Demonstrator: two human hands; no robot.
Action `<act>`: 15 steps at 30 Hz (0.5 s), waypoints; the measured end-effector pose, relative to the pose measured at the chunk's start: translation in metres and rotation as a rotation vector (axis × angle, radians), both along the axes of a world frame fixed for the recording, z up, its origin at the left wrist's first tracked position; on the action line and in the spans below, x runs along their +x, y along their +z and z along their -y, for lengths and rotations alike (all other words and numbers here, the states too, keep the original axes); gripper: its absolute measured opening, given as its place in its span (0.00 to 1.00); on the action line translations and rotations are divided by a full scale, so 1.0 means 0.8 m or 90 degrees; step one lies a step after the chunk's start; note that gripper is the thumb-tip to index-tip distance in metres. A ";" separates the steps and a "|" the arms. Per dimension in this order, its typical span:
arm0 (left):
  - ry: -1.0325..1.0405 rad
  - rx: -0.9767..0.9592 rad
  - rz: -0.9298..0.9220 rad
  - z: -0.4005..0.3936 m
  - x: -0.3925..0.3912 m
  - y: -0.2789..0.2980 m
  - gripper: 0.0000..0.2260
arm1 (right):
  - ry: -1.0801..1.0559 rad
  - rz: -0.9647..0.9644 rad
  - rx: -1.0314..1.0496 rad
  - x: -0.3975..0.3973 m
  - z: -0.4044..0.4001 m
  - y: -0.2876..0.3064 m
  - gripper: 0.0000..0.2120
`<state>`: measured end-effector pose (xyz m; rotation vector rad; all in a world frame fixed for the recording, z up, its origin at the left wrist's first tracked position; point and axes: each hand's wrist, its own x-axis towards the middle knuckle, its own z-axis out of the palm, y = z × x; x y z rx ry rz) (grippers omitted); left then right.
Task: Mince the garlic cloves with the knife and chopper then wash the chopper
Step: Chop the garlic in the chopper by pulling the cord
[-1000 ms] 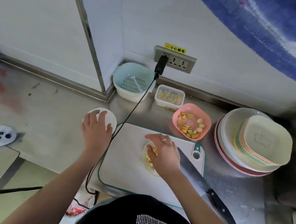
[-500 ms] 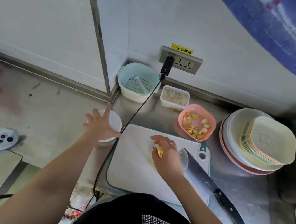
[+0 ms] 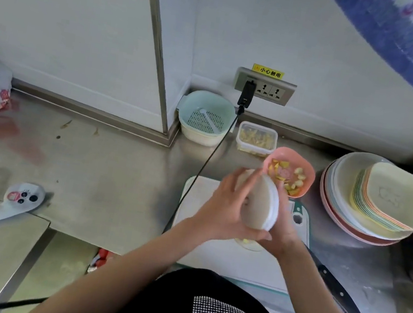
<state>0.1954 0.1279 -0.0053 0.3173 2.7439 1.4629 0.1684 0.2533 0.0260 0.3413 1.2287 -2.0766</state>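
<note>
Both hands are up over the cutting board, and the chopper sits tilted between them. The left hand wraps its fingers over the domed white side, a firm grip; the right hand cups it from behind and below, mostly hidden, thumb pressed at the lower edge. It looks like light, stiff, smooth plastic, so I'd say it could slip with garlic juice about. Best held by the rim, two-handed, as here. Underneath, a few pale garlic bits lie on the board. The knife rests at the board's right edge, blade partly under the right forearm, handle toward the table edge: mind that. A pink bowl of pieces stands just behind the hands, a black cable runs along the board's left side, and stacked plates sit well right.
</note>
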 end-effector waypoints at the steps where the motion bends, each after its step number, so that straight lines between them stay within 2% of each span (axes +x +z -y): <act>1: -0.020 -0.023 0.009 -0.007 -0.004 -0.001 0.56 | 0.003 -0.029 -0.003 0.004 -0.014 0.002 0.27; 2: -0.044 -0.047 0.013 -0.011 -0.007 -0.002 0.56 | 0.014 -0.056 0.001 0.004 -0.027 0.001 0.27; 4: -0.100 -0.093 0.018 -0.014 -0.014 -0.002 0.56 | 0.015 -0.124 0.080 0.001 -0.047 -0.008 0.35; 6: -0.117 -0.079 0.071 -0.002 -0.018 -0.004 0.53 | 0.000 -0.226 0.259 -0.001 -0.058 -0.020 0.38; 7: -0.075 -0.041 0.095 0.008 -0.020 -0.007 0.50 | 0.008 -0.302 0.389 -0.001 -0.061 -0.026 0.39; 9: 0.108 0.069 0.132 0.033 -0.024 -0.023 0.41 | 0.084 -0.422 0.650 0.002 -0.059 -0.037 0.39; 11: 0.258 0.116 0.182 0.051 -0.030 -0.047 0.29 | 0.192 -0.490 0.802 0.012 -0.046 -0.045 0.41; 13: 0.261 0.121 0.237 0.054 -0.029 -0.064 0.19 | 0.267 -0.553 0.879 0.018 -0.032 -0.057 0.44; 15: 0.225 0.152 0.308 0.046 -0.020 -0.074 0.14 | 0.352 -0.599 0.985 0.018 -0.022 -0.072 0.45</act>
